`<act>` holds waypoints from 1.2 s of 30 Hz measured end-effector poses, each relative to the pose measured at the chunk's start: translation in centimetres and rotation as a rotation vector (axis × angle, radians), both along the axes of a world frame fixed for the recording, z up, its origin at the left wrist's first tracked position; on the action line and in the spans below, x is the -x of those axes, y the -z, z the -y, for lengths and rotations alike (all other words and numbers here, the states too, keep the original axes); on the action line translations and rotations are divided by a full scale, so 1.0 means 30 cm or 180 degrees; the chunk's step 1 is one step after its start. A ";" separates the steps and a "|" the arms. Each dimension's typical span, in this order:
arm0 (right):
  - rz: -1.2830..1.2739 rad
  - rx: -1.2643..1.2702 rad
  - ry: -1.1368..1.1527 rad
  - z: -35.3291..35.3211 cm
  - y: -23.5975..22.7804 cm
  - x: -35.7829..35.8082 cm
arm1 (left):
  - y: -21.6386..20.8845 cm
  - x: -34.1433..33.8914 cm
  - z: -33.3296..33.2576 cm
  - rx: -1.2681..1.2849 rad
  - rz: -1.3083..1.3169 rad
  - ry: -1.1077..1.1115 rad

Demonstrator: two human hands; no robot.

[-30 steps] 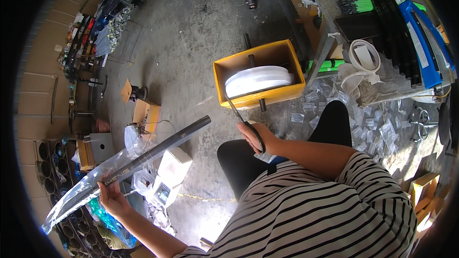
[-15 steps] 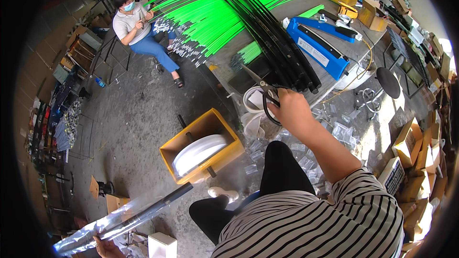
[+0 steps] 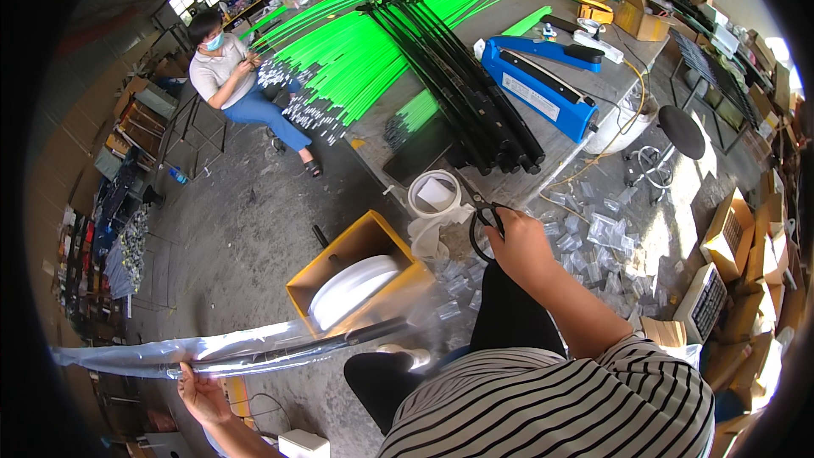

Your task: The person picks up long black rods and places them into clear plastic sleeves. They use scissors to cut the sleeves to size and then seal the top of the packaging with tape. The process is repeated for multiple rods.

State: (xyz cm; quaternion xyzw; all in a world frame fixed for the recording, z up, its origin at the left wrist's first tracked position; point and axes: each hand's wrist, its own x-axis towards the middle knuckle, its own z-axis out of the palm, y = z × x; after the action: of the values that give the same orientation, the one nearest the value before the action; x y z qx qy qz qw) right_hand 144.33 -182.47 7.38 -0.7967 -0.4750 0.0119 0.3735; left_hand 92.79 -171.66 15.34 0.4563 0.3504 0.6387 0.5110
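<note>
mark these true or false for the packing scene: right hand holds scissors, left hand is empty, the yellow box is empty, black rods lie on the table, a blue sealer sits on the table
1. The right hand holds scissors. True.
2. The left hand is empty. False: it grips a black rod in a clear plastic sleeve.
3. The yellow box is empty. False: it holds a white roll.
4. Black rods lie on the table. True.
5. A blue sealer sits on the table. True.

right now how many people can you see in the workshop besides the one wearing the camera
1. A seated person is at the far end of the long table, beside the green rods. Others may be hidden beyond the picture's edge.
</note>
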 end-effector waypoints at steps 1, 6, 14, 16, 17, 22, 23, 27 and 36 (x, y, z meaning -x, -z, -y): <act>-0.0021 0.0069 0.0077 0.014 0.009 -0.004 | 0.009 0.006 -0.018 0.0003 -0.0001 0.0051; 0.0526 0.0112 0.0057 -0.072 0.024 -0.051 | -0.037 -0.081 -0.025 0.0041 -0.0094 0.0044; 0.1104 -0.1479 -0.2317 0.011 -0.272 0.207 | -0.048 -0.355 -0.084 0.0005 0.0004 0.0283; 0.1704 -0.1089 -0.2622 -0.008 -0.228 0.271 | -0.059 -0.461 -0.045 0.0006 -0.0097 -0.0041; 0.1956 -0.1091 -0.2520 -0.017 -0.203 0.295 | -0.070 -0.495 -0.029 0.0015 -0.0122 0.0069; 0.0886 -0.1046 -0.2337 0.016 -0.198 0.163 | -0.152 -0.759 0.007 -0.0117 -0.0548 0.0287; 0.0560 -0.1052 -0.2177 0.054 -0.211 0.117 | -0.176 -0.834 0.019 -0.0077 -0.0793 0.0367; 0.0338 -0.1436 -0.1079 0.160 -0.241 -0.129 | -0.210 -1.060 0.082 -0.0938 -0.1427 0.1468; 0.2524 -0.0461 0.1845 0.294 -0.284 -0.869 | 0.160 -0.871 0.033 0.0376 -0.1923 0.1775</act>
State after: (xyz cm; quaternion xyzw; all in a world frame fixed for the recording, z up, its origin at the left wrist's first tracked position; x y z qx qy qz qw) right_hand 170.39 -191.29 15.90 -0.8111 -0.3391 -0.4295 0.2064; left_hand 118.91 -172.66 10.54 0.6706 0.3837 0.2920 0.5638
